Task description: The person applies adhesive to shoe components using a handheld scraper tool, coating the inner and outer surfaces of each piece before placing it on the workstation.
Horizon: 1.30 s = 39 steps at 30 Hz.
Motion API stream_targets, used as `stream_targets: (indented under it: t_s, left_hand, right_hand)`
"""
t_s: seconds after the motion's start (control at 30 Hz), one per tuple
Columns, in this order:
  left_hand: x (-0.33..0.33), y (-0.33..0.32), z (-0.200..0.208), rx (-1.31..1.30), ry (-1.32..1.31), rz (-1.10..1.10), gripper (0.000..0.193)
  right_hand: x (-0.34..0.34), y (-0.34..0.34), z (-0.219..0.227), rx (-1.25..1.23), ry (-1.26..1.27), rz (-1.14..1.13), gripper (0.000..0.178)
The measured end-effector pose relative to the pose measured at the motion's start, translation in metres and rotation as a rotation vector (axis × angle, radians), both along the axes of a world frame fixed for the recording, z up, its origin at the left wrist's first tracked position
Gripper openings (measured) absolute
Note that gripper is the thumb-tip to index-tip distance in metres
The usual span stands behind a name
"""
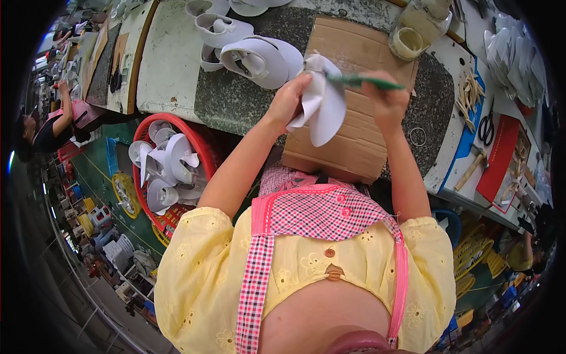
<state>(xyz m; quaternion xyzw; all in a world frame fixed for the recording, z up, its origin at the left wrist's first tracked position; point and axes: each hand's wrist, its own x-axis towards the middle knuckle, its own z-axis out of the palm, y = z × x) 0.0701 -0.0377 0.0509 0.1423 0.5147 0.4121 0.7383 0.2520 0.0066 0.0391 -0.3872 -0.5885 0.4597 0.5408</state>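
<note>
My left hand [288,101] is closed around the edge of a white shoe part [329,115], a curved, folded piece with a pale upper end. It is held above a sheet of brown cardboard [348,133] on the workbench. In my right hand [386,101] is a green-handled brush [352,80], smeared by motion. The brush's tip reaches the upper part of the white piece; its bristles are too blurred to make out. Just left of the held piece stand several white shoe uppers [274,56], their openings facing up.
A red basket [207,150] full of white shoe parts sits left of the bench. At the back right stands a jar [408,42] of pale liquid. Further right lie scissors [486,128], a hammer [470,171], wooden sticks [469,97] and stacked white pieces [516,62]. Another person [65,115] works at far left.
</note>
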Motion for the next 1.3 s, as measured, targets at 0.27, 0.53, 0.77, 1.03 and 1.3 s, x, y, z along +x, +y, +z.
stream_targets:
  t_s: [0.27,0.53,0.77,1.03,1.3]
  left_hand:
    - [0.001,-0.004,0.007,0.099,-0.048,0.025,0.038]
    - [-0.005,0.009,0.019,0.15,-0.177,-0.042,0.079]
    - [-0.009,0.024,-0.002,0.234,-0.143,-0.035,0.091]
    - [-0.011,0.041,-0.048,0.065,0.067,0.026,0.072]
    - [0.001,0.061,-0.032,0.293,1.199,-0.697,0.055]
  right_hand:
    - [0.003,0.01,0.019,0.05,0.12,0.108,0.011]
    - [0.001,0.003,0.024,0.306,-0.121,0.508,0.017]
    - [-0.007,0.012,0.011,0.512,-0.285,0.503,0.021]
    - [0.076,0.089,-0.021,0.156,-0.475,-0.412,0.011]
    - [0.127,0.137,-0.054,0.257,-0.499,-0.438,0.014]
